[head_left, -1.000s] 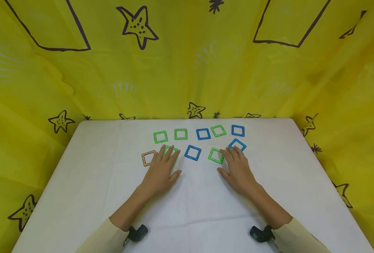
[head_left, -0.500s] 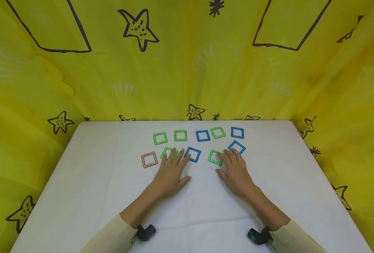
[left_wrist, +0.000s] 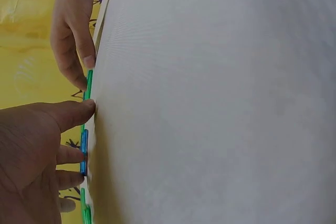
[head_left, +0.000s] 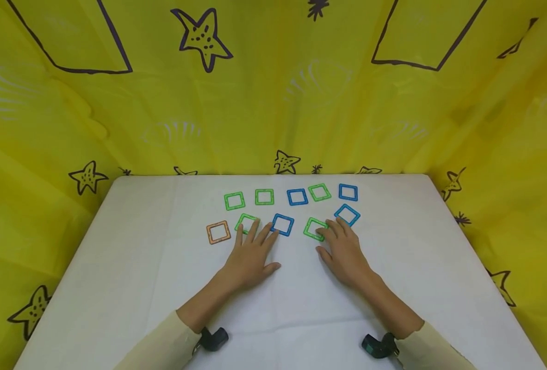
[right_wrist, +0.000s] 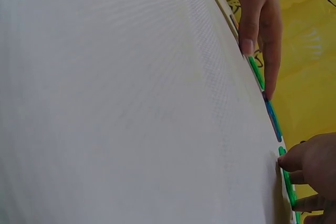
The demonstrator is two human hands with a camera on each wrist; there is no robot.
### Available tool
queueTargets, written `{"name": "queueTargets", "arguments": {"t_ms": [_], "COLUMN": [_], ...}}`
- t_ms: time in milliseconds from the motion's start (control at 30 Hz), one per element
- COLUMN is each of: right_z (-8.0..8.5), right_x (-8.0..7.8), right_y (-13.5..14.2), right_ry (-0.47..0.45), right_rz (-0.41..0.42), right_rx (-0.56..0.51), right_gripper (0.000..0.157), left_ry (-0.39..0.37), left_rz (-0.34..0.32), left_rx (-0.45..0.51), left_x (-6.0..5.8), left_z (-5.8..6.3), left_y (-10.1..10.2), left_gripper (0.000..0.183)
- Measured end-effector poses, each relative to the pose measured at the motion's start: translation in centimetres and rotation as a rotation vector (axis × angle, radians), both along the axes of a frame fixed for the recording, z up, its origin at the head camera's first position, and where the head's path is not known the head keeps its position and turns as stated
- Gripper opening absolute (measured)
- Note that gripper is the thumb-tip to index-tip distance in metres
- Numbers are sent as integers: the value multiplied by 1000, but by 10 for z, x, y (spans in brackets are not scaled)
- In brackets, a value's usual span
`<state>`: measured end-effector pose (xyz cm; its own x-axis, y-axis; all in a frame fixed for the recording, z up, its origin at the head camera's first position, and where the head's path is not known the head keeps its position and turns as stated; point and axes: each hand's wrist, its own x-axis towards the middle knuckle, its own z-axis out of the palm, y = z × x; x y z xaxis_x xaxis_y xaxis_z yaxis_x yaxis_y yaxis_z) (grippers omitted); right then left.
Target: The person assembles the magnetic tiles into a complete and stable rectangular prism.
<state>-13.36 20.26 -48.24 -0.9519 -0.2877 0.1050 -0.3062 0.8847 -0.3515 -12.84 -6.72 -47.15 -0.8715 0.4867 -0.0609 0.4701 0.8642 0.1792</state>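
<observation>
My left hand (head_left: 248,259) lies palm down with fingers spread. Its fingertips overlap a green square frame tile (head_left: 239,222) and reach the lower left edge of a blue square frame tile (head_left: 291,228). To the right, my right hand (head_left: 344,252) has loosely bent fingers, the index fingertip over another green square frame tile (head_left: 307,226). Its other fingertips come to the near corner of a tilted blue tile (head_left: 352,209). An orange square frame tile (head_left: 208,235) lies left of my left hand. In the left wrist view, the blue tile (left_wrist: 84,153) shows edge-on beside the left fingers.
Farther back lies a row of more tiles: a green one (head_left: 234,194), a second green one (head_left: 264,190), a blue one (head_left: 297,190), and a green and a blue one further right. White cloth covers the table (head_left: 273,334). A yellow patterned curtain (head_left: 255,103) surrounds it.
My left hand has shifted right, away from the orange tile and towards the blue one, uncovering more of the orange tile. My right hand has barely moved, drawing back slightly.
</observation>
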Motion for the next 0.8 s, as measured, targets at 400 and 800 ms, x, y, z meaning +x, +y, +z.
{"name": "queueTargets", "arguments": {"t_ms": [400, 800], "right_z": [-2, -5], "right_x": [-2, -4], "right_y": [-3, -3], "right_ry": [-17, 12], "right_rz": [-4, 9], "right_rx": [-84, -209], "right_gripper": [23, 14], "left_ry": [85, 39], "left_rz": [-12, -44], "left_rx": [1, 70], "left_x": [3, 6], "left_z": [1, 0], "left_y": [1, -2], "left_gripper": [73, 73]}}
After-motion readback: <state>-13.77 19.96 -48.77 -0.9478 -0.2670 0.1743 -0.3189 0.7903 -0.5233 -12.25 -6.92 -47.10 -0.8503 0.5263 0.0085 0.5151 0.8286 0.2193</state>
